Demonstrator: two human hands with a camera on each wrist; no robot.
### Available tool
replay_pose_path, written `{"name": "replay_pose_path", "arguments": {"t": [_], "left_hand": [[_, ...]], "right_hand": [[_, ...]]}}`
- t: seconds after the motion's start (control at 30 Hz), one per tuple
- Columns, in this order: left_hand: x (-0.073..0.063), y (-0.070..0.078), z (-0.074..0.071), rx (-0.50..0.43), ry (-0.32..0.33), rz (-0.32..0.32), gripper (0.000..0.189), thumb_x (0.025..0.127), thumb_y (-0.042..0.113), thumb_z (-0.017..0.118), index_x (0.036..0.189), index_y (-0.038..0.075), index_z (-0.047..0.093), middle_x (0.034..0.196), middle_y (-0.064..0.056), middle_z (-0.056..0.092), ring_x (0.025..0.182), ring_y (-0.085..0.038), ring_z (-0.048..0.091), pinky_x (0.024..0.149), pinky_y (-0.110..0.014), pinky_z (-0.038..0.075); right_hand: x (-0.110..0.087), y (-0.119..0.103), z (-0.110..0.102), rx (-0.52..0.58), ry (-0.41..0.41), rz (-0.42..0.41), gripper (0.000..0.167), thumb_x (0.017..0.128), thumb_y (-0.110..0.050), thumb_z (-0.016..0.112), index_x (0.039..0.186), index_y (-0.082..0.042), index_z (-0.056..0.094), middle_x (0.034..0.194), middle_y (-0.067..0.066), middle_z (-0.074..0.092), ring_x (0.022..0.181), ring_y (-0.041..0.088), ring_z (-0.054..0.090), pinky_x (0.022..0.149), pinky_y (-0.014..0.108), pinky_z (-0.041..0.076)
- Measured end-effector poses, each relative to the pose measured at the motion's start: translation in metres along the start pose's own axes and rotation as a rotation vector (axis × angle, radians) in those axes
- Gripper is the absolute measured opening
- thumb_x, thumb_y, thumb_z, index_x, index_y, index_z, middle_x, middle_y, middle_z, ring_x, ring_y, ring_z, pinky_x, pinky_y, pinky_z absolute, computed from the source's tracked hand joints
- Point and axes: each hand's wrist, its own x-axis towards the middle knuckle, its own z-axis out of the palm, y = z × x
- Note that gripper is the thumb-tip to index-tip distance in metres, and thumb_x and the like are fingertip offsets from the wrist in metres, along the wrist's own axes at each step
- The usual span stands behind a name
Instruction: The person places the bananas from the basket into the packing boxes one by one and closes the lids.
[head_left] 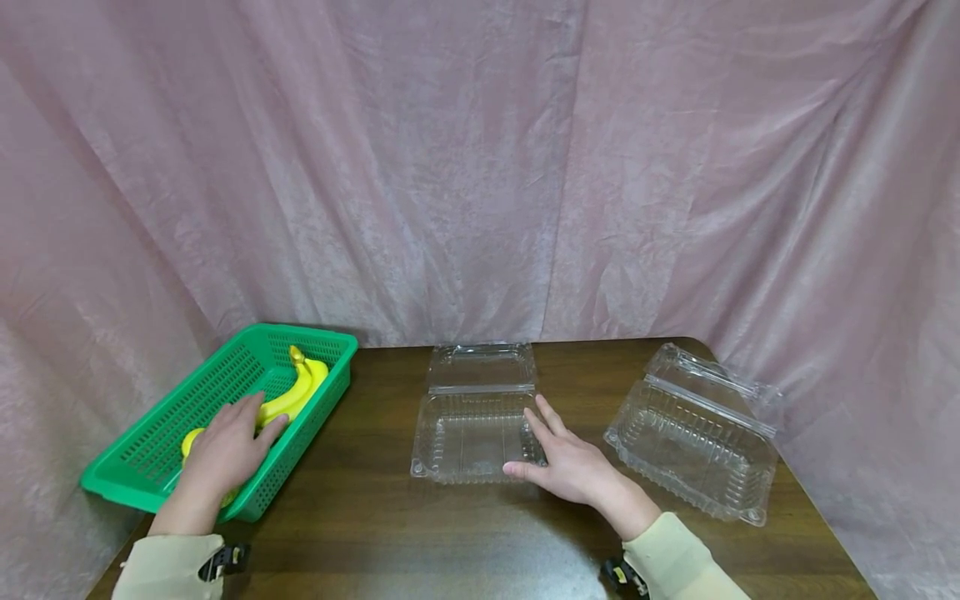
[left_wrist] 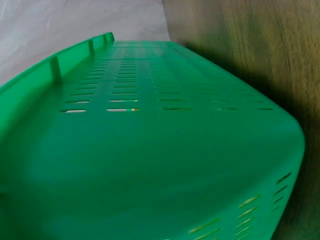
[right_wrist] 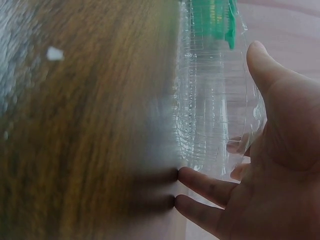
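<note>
My left hand (head_left: 225,450) reaches down into a green plastic basket (head_left: 333,396), its thumb apart from the fingers. Just beyond the fingers lie yellow bananas (head_left: 307,387), and a rounded yellow item (head_left: 191,440) shows beside the hand, its kind mostly hidden. Only the basket's outer wall (left_wrist: 150,150) fills the left wrist view. My right hand (head_left: 570,467) is spread at the right side of a clear hinged plastic container (head_left: 472,437) whose lid is raised back. In the right wrist view, two fingertips (right_wrist: 187,175) meet the tabletop beside that container, and the thumb is near its rim.
A second clear hinged container (head_left: 693,450), lid folded back, sits at an angle on the right of the brown wooden table (head_left: 390,542). Pink curtains (head_left: 480,167) hang behind and at both sides. A small white speck (right_wrist: 55,53) lies on the tabletop.
</note>
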Motion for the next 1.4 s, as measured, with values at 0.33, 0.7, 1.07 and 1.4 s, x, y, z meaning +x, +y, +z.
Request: {"name": "replay_pose_path", "arguments": {"t": [0.33,0.7,1.07,1.4], "left_hand": [[0.007,-0.007,0.001,0.027,-0.033,-0.008,0.090,0.115,0.058,0.051,0.162,-0.017,0.036,0.161,-0.045,0.038,0.146,-0.070,0.031,0.111,-0.085,0.031],[0.009,-0.011,0.004,0.059,-0.044,-0.019,0.088,0.114,0.057,0.052,0.161,-0.016,0.038,0.160,-0.044,0.039,0.145,-0.069,0.033,0.106,-0.087,0.033],[0.005,-0.013,0.000,0.070,-0.075,-0.069,0.097,0.112,0.068,0.048,0.164,-0.013,0.034,0.163,-0.046,0.031,0.148,-0.073,0.020,0.108,-0.093,0.017],[-0.005,-0.020,-0.006,0.021,-0.065,-0.177,0.098,0.113,0.067,0.045,0.166,-0.013,0.025,0.163,-0.052,0.011,0.151,-0.075,0.003,0.109,-0.093,0.011]], "right_hand": [[0.001,-0.001,0.000,0.002,-0.011,-0.005,0.103,0.101,-0.071,0.068,0.177,-0.015,0.027,0.186,0.002,0.000,0.143,0.044,0.058,0.096,0.059,0.057],[0.001,-0.001,0.001,-0.005,-0.001,-0.010,0.103,0.101,-0.070,0.068,0.177,-0.013,0.027,0.186,0.003,0.001,0.143,0.045,0.058,0.098,0.060,0.057],[0.000,-0.001,0.000,0.003,0.001,-0.005,0.103,0.101,-0.070,0.069,0.176,-0.013,0.028,0.186,0.002,0.002,0.143,0.044,0.059,0.098,0.061,0.056],[0.000,0.000,0.001,0.005,0.003,0.001,0.102,0.101,-0.070,0.069,0.176,-0.014,0.028,0.186,0.001,0.002,0.139,0.043,0.062,0.095,0.059,0.057]]}}
